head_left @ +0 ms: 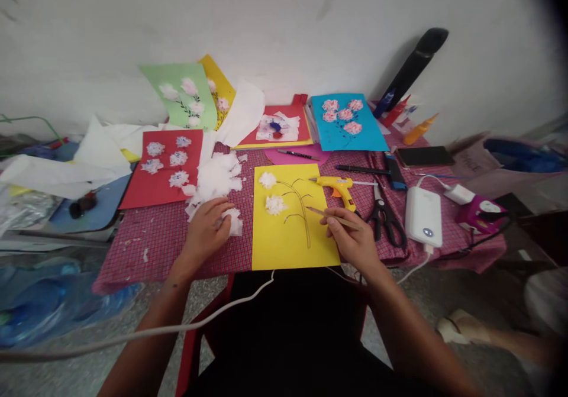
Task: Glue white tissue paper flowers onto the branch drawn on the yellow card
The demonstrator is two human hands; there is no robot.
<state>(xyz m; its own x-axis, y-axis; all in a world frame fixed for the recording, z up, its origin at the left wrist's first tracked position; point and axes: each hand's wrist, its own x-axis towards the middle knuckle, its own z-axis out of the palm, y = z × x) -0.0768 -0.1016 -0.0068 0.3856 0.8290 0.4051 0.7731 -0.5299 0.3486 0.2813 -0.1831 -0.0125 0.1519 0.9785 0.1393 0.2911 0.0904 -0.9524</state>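
Note:
A yellow card (290,237) lies in front of me on the red checked cloth (151,237), with drawn stems and two white tissue flowers (275,204) glued near its top. My left hand (207,226) rests on the cloth left of the card, its fingers closed on a white tissue flower (234,219) from the loose pile (217,177). My right hand (352,235) holds a thin wooden stick (320,212) over the card's right edge. A yellow glue gun (338,186) lies just beyond that hand.
Black scissors (387,216), a white power bank (423,215), a phone (425,156) and pens lie to the right. Red (155,190), green (181,92) and blue (350,139) flower cards stand behind, against the wall. A white cable (177,326) crosses my lap.

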